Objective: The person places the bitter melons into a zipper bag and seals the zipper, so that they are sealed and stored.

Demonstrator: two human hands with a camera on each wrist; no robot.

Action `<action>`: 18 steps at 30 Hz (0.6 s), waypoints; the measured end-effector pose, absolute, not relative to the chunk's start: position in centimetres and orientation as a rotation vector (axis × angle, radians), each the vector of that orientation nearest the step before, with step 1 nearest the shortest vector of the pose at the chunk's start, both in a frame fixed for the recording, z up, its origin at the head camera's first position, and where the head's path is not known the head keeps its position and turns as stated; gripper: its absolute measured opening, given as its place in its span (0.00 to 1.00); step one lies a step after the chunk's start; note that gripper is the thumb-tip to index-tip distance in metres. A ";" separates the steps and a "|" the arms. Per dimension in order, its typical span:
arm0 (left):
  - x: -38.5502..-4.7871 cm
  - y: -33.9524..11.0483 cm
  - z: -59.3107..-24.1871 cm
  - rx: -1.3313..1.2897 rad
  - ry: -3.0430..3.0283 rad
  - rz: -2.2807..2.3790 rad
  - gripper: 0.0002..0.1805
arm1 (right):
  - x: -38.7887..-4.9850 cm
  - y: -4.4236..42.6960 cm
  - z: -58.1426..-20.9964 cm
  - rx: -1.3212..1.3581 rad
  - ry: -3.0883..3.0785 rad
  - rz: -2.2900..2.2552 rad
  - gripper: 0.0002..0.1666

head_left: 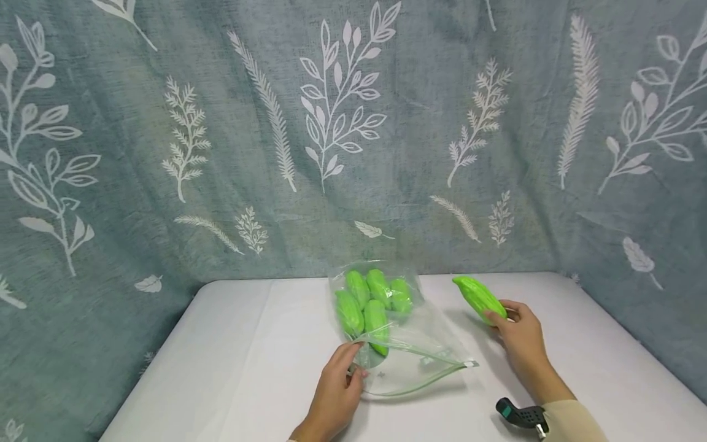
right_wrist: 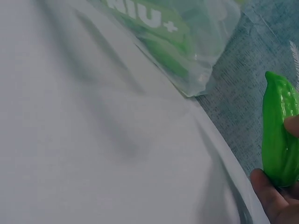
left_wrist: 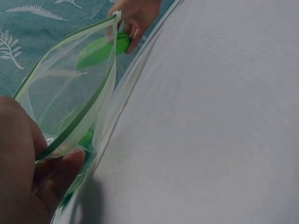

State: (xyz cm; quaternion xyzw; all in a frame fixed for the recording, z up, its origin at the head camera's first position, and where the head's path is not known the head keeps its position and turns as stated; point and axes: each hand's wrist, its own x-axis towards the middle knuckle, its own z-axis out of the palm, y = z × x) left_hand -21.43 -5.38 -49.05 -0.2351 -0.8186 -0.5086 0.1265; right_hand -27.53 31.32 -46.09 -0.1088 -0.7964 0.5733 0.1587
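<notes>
A clear zip bag (head_left: pixel 409 362) with a green seal lies on the table, its mouth spread toward me. Several bright green, ridged bitter melons (head_left: pixel 349 312) sit in its far part. At the near-left corner of the mouth, my left hand (head_left: pixel 338 390) pinches the rim; the left wrist view shows the green-edged rim (left_wrist: pixel 88 109) between thumb and fingers. My right hand (head_left: pixel 521 337) holds another glossy bitter melon (head_left: pixel 476 296) by its near end, above the table to the right of the bag. In the right wrist view, fingers grip that bitter melon (right_wrist: pixel 278 140).
A white cloth covers the table (head_left: pixel 221 356). Behind it and at the sides hangs a grey-green curtain (head_left: pixel 386 202) with white leaf prints. A black device (head_left: pixel 521 414) is strapped at my right wrist, by the beige sleeve (head_left: pixel 574 422).
</notes>
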 end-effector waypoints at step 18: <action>-21.4 -5.0 -48.9 -0.671 -2.387 -1.462 0.25 | -25.4 30.1 -45.8 -0.254 -2.273 1.750 0.42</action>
